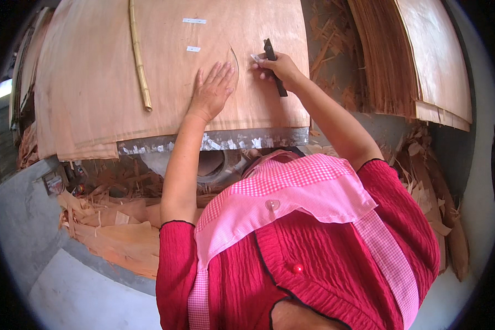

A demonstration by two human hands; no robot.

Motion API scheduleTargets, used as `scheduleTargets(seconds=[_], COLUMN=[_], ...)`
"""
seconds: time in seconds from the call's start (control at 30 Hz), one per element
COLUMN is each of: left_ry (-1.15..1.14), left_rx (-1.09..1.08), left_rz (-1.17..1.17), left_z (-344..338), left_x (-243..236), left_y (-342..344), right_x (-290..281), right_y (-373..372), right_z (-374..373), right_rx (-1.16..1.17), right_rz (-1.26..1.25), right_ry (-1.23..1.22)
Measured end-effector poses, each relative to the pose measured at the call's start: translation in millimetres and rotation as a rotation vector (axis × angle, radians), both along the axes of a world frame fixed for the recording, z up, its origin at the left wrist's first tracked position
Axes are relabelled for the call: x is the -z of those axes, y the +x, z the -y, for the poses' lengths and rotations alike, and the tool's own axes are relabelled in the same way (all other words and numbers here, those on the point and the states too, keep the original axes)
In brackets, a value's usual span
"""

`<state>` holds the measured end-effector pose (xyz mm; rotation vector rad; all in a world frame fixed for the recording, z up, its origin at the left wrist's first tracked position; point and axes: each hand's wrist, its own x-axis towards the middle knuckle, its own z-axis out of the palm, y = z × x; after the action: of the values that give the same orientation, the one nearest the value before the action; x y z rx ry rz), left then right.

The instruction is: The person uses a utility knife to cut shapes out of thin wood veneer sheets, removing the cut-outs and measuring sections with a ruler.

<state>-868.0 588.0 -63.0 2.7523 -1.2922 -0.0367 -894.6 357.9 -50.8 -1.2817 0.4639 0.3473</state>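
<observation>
A broad, pale sheet of wood veneer [104, 77] lies in front of me. My left hand [213, 91] rests flat on it with fingers stretched out, just left of a narrow curved slit [235, 60]. Right of that slit, my right hand [278, 69] is closed round a long, flat black tool [281, 88]; its exact kind I cannot make out. A small white piece of tape [256, 58] shows at the fingertips of the same hand. Two white tape strips, an upper one [194, 21] and a lower one [193, 49], are stuck on the sheet beyond my left hand.
A bamboo stick [139, 66] lies on the veneer at the left. Along the near edge runs a grey ledge [225, 138] dotted with white scraps. A tall veneer stack [388, 60] stands at the right. Torn veneer scraps [121, 236] cover the floor below.
</observation>
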Motion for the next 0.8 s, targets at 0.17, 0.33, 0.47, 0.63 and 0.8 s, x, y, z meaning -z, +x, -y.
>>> scheduleTargets(seconds=[0.17,0.33,0.47,0.63,0.8], left_ry=[-0.005,-0.048,-0.052,-0.041,-0.061], left_rx=[0.071,0.089,0.078,0.085,0.064], left_rz=[-0.021,-0.031,-0.013,0.007,-0.018], left_z=[-3.6,-2.5,-3.9,-2.1,-0.7], left_x=[-3.1,-2.9,-3.4,-5.7,-6.2], left_y=[6.8,8.4,6.7,6.9,7.4], right_x=[6.3,4.2,0.4,-3.3,13.1], right_y=[0.5,0.8,8.5,50.1,91.0], right_z=[-1.3,-2.3,-5.1,-32.3,-50.1], right_rx=[-0.01,0.01,-0.019,-0.097,-0.242], right_rz=[0.027,0.011,-0.009,0.102,-0.058], right_ry=[-0.017,-0.063,-0.094,-0.35,-0.751])
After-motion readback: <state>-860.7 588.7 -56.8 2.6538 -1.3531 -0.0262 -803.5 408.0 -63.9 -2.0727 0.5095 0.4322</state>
